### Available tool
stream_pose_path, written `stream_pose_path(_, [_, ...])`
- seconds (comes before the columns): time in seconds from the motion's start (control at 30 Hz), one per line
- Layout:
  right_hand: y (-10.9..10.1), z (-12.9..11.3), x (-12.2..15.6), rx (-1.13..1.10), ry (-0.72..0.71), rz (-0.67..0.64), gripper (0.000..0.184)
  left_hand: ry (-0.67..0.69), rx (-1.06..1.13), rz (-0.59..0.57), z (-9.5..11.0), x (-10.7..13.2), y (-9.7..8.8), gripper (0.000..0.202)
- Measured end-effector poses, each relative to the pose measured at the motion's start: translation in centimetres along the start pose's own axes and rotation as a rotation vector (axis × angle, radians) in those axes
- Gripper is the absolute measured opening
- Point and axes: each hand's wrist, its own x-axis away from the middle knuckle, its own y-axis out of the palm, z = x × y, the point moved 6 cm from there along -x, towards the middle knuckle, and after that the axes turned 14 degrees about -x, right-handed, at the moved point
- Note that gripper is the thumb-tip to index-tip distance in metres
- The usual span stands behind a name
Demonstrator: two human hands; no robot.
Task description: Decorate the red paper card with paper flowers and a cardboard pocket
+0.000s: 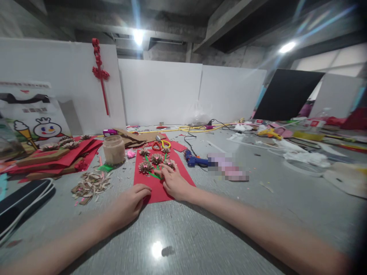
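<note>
Pressing down on the red sheet [163, 187], the person's right hand [172, 182] lies flat on it with fingers stretched apart, the tips at the green stems [153, 175] under the paper flowers [156, 159]; it closes around nothing. The left hand [130, 202] sits at the sheet's near left corner, fingers curled with their tips on the red edge. Its thumb is hidden, so I cannot tell whether it pinches the corner or only weighs it down. The sheet itself lies flat on the grey table [183, 236], straight ahead of both forearms, with the flowers glued in a cluster on its far half.

Around the sheet things crowd in mostly from the left and the back. Just left of its far corner stands a tan jar [114, 149], with a pink scrap [131, 153] between jar and sheet. Nearer, also to the left, lies a heap of cardboard shavings [91, 184] (loose bits trail toward the sheet, though none lie on it). Beyond the far edge rest scissors [161, 144] with yellow and red handles, touching or nearly touching the sheet. Just right of the far corner lies a blue glue gun [195, 160], its cord [187, 141] running away behind. Well off to the left is a stack of red card [61, 156] carrying more flowers, and a black bag [21, 198] sits near the table's edge. Nothing lies between the hands and the flowers.
</note>
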Motion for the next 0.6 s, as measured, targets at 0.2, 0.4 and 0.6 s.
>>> stream_pose_path(0.2, [0.23,0.21,-0.03,0.006,-0.002,-0.005,0.04,-0.004,-0.009,-0.032,0.02,-0.02,0.07,0.032])
stream_pose_path(0.4, [0.2,0.34,0.01,-0.045,0.003,0.013,0.038,-0.005,-0.003,-0.026,0.12,-0.01,0.02,0.032])
stream_pose_path(0.6, [0.25,0.36,0.01,-0.056,-0.006,0.01,0.034,-0.014,-0.032,-0.036,0.06,0.05,0.01,0.032])
